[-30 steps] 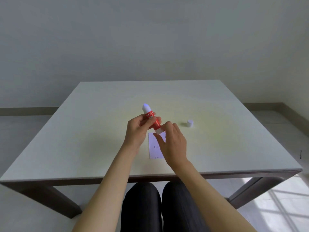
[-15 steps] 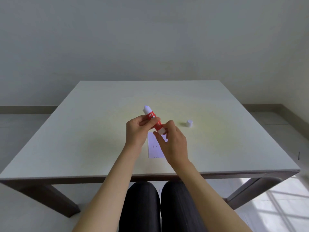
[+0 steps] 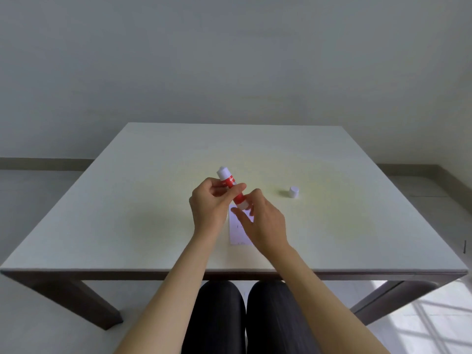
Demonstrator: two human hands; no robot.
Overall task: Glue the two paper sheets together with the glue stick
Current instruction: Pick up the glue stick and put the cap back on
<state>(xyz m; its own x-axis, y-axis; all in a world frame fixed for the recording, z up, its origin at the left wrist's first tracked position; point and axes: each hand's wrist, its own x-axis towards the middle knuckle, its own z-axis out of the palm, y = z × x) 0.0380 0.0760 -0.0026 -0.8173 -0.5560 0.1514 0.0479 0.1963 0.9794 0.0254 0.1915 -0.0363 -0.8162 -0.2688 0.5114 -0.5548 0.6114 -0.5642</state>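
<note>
Left hand (image 3: 208, 203) grip holds the red-and-white glue stick (image 3: 231, 186); right hand (image 3: 260, 221) fingers pinch its base. Over-twisting risks snapping the glue.

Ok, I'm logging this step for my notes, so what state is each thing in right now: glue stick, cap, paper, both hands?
Red glue stick: uncapped, held tilted above the table, white tip up and away.
Small white cap: off, standing alone on the table.
White paper sheet: flat on the pale square table, partly hidden by the hands.
Left hand: gripping the stick's body.
Right hand: fingers at the stick's white base, thumb and forefinger apart.
</note>
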